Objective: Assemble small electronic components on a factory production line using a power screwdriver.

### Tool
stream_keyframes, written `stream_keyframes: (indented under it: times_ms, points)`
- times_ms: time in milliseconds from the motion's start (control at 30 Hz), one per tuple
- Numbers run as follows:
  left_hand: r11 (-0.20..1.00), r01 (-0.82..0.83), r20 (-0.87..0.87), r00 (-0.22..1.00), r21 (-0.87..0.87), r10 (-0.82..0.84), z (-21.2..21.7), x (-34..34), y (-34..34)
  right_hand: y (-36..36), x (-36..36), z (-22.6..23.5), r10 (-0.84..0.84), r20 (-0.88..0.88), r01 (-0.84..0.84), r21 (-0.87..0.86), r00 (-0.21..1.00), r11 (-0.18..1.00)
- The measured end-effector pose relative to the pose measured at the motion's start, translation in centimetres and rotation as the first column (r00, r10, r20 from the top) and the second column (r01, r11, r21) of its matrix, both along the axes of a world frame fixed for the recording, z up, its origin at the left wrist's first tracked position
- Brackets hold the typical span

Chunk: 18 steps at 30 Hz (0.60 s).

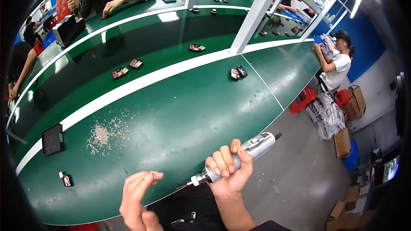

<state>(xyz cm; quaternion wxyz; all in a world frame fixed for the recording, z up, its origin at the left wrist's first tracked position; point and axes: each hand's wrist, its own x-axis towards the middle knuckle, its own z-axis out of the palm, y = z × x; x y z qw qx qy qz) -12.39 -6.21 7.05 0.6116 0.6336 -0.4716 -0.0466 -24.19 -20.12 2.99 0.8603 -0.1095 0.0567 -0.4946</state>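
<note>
While the right hand wraps its fingers tight around a silver electric screwdriver, the tool lies slanted over the green table edge, thin bit pointing left. Left hand pinches fingertips together, whether on something I cannot tell; a pile of small screws lies well apart.

— Where's the cam?
— On your head, looking down, wide fisheye. Your hands sit close at the bottom edge; the green bench curves away in front of you.
</note>
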Motion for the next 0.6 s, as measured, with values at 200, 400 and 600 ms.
stream_keyframes:
  times_ms: [200, 400, 600]
  points:
    - [0.65, 0.206, -0.282, 0.777, -0.731, -0.563, 5.6, -2.1, -1.5, -0.8, -1.0, -0.5, -0.105, -0.015, 0.105, 0.073, 0.994, 0.992]
    - [0.737, 0.214, -0.314, 0.803, -0.641, -0.507, 5.8, -1.3, 0.2, -0.7, -0.5, -0.9, -0.073, -0.003, 0.073, 0.089, 0.997, 0.993]
    - [0.776, 0.234, -0.322, 0.812, -0.586, -0.488, 5.8, -0.2, 0.7, -0.6, -0.9, -0.9, -0.088, 0.007, 0.087, 0.076, 0.996, 0.993]
